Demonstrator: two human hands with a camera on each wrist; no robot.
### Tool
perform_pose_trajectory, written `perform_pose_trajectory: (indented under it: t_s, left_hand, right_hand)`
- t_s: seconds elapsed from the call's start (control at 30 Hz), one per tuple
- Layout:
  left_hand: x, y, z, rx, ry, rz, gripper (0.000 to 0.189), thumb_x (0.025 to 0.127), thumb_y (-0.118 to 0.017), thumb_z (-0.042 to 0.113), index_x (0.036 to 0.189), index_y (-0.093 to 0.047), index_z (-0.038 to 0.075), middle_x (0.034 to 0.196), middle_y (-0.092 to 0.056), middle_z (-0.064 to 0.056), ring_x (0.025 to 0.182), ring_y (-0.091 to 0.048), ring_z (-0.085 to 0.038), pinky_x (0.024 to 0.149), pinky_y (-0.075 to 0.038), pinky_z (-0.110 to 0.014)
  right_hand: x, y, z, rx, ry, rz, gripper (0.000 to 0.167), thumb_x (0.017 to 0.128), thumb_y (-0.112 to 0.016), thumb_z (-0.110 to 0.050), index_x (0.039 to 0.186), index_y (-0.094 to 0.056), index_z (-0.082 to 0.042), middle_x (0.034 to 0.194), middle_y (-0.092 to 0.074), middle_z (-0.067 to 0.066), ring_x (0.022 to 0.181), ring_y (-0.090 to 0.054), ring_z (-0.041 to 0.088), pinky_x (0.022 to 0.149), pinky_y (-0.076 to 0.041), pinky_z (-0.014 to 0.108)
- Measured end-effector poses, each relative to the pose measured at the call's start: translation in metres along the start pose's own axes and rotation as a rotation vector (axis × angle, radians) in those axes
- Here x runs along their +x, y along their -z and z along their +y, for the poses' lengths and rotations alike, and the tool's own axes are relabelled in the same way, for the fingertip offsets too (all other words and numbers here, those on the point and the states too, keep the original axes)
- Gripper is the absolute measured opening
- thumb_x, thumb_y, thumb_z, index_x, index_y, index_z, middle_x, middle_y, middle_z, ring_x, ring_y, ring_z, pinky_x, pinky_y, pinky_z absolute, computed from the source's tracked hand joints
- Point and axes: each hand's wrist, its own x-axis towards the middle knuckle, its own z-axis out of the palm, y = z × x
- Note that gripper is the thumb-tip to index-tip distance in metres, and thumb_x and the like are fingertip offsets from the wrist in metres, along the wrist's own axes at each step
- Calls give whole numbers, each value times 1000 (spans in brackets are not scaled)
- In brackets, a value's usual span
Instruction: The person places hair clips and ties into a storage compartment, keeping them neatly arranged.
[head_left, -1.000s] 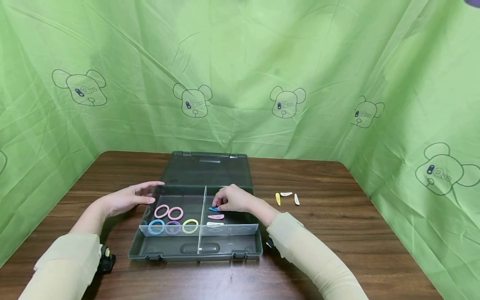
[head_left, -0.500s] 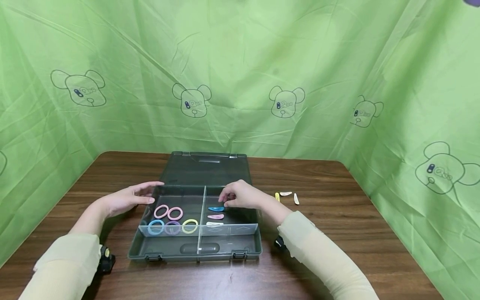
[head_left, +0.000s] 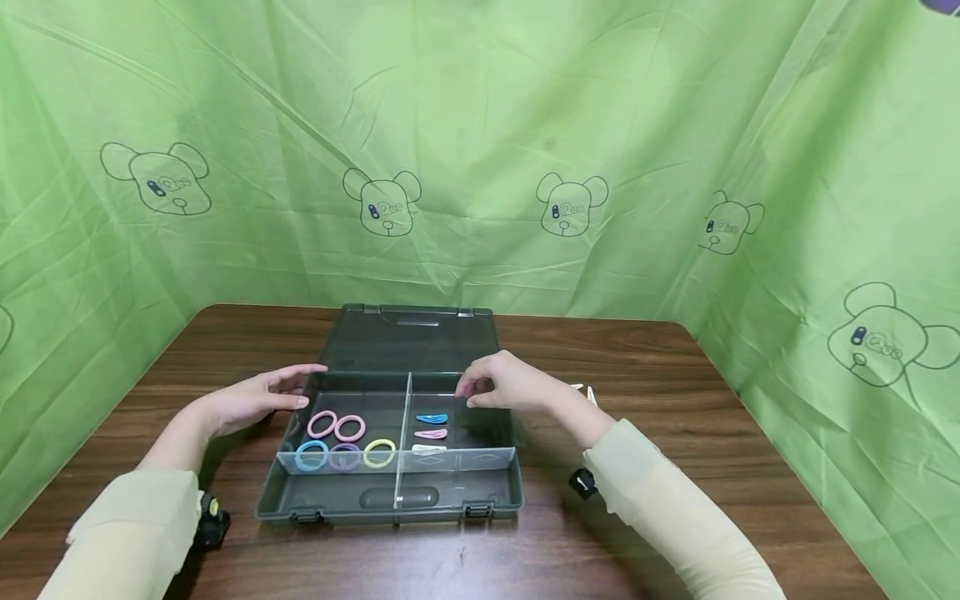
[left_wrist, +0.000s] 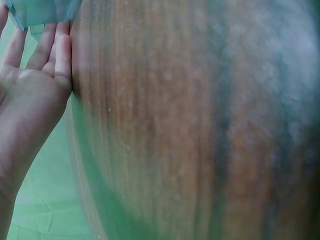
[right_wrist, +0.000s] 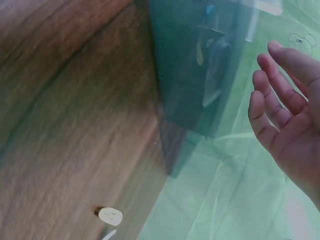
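A dark see-through divided box (head_left: 390,515) lies open on the wooden table. At its left wall my left hand (head_left: 251,402) rests with thumb and fingers spread, touching the rear left corner; the left wrist view shows those fingers (left_wrist: 62,55) extended along the box. My right hand (head_left: 506,382) hovers over the right rear compartment, its fingers loosely bent and holding nothing. Below it lie a blue snap hair clip (head_left: 432,418), a pink hair clip (head_left: 431,433) and a white hair clip (head_left: 429,448), set in a column.
The left rear compartment bears several ring-shaped hair ties, including a yellow hair tie (head_left: 380,452). The lid (head_left: 416,337) lies folded back. Right of the box, white hair clips (head_left: 592,395) show past my right forearm. Green cloth (head_left: 480,125) surrounds the table.
My right hand let go of the blue hair clip, leaving it in the compartment, and moved up and right. Its forearm now hides the yellow clip on the table. The left hand stayed still.
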Motion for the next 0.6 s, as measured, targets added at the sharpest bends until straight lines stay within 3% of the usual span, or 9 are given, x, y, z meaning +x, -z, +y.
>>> perform_pose_trajectory:
  t_s: [0.17,0.43,0.53,0.6]
  left_hand:
    - [0,1,0,-4,0,0,57,96,-53,16,147,-30,19,148,-30,-17,133,-28,-31,100,-31,-32]
    - [1,0,3,-26,5,0,57,96,-54,16,147,-29,18,151,-24,-18,137,-17,-37,106,-24,-48]
    - [1,-1,4,-27,6,2,57,96,-53,16,148,-29,17,151,-23,-18,137,-19,-36,106,-25,-46]
    - [1,0,5,-21,7,2,57,96,-53,15,148,-29,17,150,-26,-17,135,-25,-33,103,-31,-36]
  right_hand:
    - [-11,10,-3,-2,-2,13,15,84,-71,-10,97,-71,-17,87,-67,-6,77,-58,3,72,-51,32]
    - [-35,28,6,42,5,56,15,84,-70,-9,98,-71,-13,95,-69,6,85,-63,13,78,-52,31]
    - [-45,35,8,13,5,90,17,83,-71,-10,99,-71,-14,96,-68,1,90,-63,13,83,-50,26]
    - [-52,39,10,-11,5,113,17,83,-72,-11,100,-71,-15,97,-68,-3,93,-63,11,84,-49,25]
